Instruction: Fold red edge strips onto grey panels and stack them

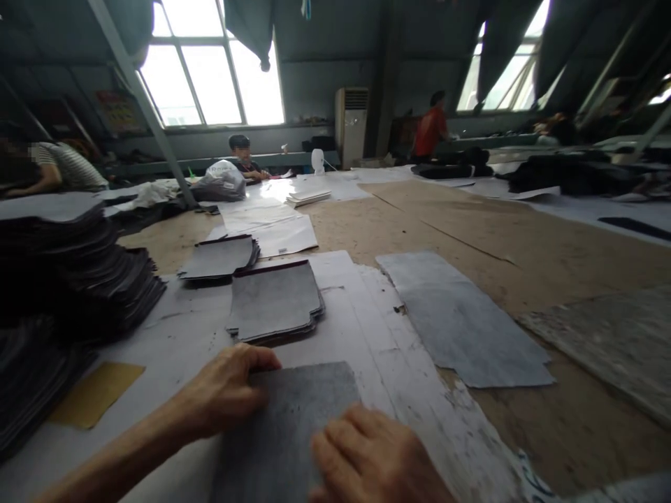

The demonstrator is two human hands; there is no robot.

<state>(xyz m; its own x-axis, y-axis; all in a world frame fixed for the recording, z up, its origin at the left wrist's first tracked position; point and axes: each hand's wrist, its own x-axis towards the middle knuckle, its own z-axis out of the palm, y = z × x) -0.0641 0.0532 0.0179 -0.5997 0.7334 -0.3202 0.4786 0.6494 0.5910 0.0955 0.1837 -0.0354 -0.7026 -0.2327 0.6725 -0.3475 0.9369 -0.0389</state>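
A grey fabric panel point(298, 412) lies in front of me on the white-covered table. At its far left corner my left hand point(231, 388) grips the edge, thumb towards the far side and fingers curled. My right hand point(370, 454) is closed over the panel's right side, fingers bent; the fingertips are partly hidden and slightly blurred. Just beyond sits a short stack of notched grey panels point(277, 300) with a dark far edge. A similar stack point(220, 258) lies behind it to the left.
Tall piles of dark pieces point(78, 272) stand at the left, beside a yellow-brown card point(99, 393). On the right lies a larger grey sheet point(461, 318). White papers point(286, 237), a plastic bag point(220, 180) and a slanted pole point(144, 105) are farther back. Several people work beyond.
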